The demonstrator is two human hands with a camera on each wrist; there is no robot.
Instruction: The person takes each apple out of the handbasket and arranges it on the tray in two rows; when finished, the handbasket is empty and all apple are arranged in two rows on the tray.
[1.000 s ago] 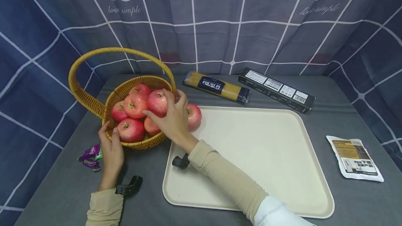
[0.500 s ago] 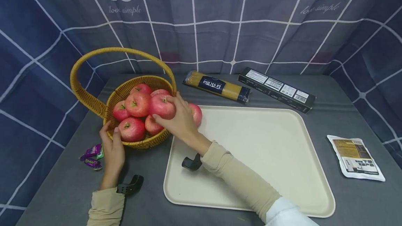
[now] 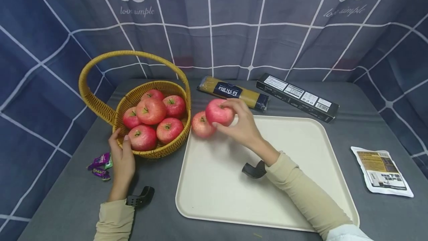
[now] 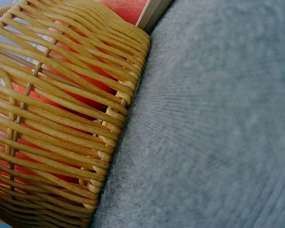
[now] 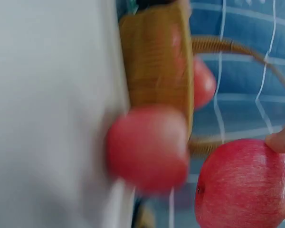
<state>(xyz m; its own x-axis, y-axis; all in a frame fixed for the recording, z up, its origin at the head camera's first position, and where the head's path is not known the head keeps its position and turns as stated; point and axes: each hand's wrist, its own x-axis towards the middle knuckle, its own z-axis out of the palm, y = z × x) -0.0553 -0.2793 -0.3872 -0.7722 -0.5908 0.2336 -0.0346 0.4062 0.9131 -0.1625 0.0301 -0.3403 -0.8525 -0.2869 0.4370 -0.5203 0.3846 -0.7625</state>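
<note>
My right hand [image 3: 242, 124] grips a red apple [image 3: 219, 112] by its sides, thumb in front and fingers behind, over the tray's left back corner. In the right wrist view this held apple [image 5: 244, 183] fills the lower right, with a thumb or fingertip on its edge. Another apple [image 3: 202, 125] rests at that corner of the cream tray [image 3: 267, 181], partly covered by the held one. My left hand [image 3: 122, 159] holds the front left rim of the wicker basket [image 3: 160, 152], where several apples [image 3: 151, 111] lie. The left wrist view shows the basket's woven side [image 4: 61, 109] close up.
Behind the tray lie a pasta packet [image 3: 230, 91] and a long black box [image 3: 297, 97]. To the right is a white and brown pouch [image 3: 382, 172]. Purple wrapped candies [image 3: 100, 166] sit left of the basket, whose tall handle [image 3: 133, 53] arches over it.
My right hand has lifted an apple out of the basket and carried it right, over the tray's corner. The left hand keeps its place at the basket rim.
</note>
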